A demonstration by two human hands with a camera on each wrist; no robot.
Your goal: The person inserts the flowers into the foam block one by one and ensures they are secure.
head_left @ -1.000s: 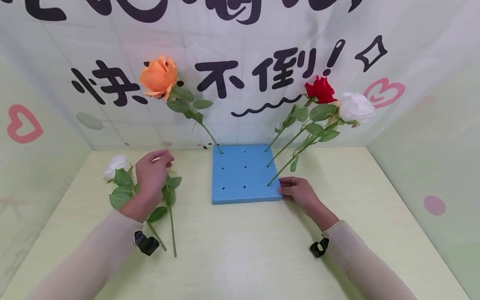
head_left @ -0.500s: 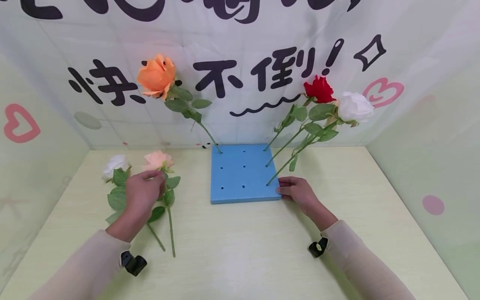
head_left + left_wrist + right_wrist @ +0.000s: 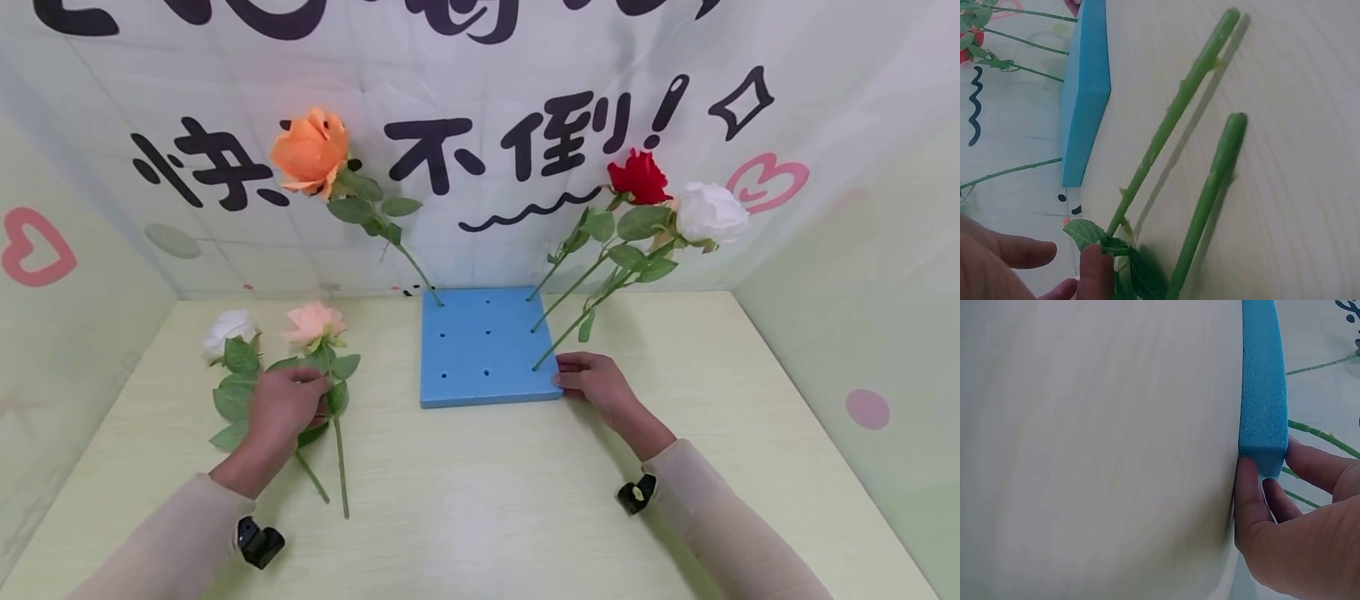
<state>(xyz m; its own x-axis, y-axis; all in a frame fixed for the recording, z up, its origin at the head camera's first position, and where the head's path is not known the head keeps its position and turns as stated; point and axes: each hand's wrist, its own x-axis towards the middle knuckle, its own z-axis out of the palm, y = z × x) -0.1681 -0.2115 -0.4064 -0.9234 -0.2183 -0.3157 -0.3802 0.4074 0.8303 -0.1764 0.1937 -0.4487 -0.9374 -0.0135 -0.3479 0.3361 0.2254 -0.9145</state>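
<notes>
A pale pink rose (image 3: pixel 313 323) lies on the left of the table beside a white rose (image 3: pixel 228 331), their leaves overlapping. My left hand (image 3: pixel 288 404) is at the pink rose's upper stem, among the leaves. In the left wrist view a gap shows between its thumb (image 3: pixel 1029 250) and forefinger, one fingertip against a leaf (image 3: pixel 1085 232); the pink rose's bare stem (image 3: pixel 1172 119) points away. With thumb on top and fingers at the side, my right hand (image 3: pixel 600 387) grips the near right corner of a blue foam board (image 3: pixel 468 354) with small holes.
An orange rose (image 3: pixel 311 154) stands in the board's back left hole, leaning left. Along the right side a red rose (image 3: pixel 639 177), a white rose (image 3: pixel 711 214) and a partly hidden flower lean right. A printed cloth (image 3: pixel 480 250) hangs behind the table.
My left hand has come down from over the pink rose's bloom to its leafy stem, uncovering the bloom. The right hand keeps its grip on the board.
</notes>
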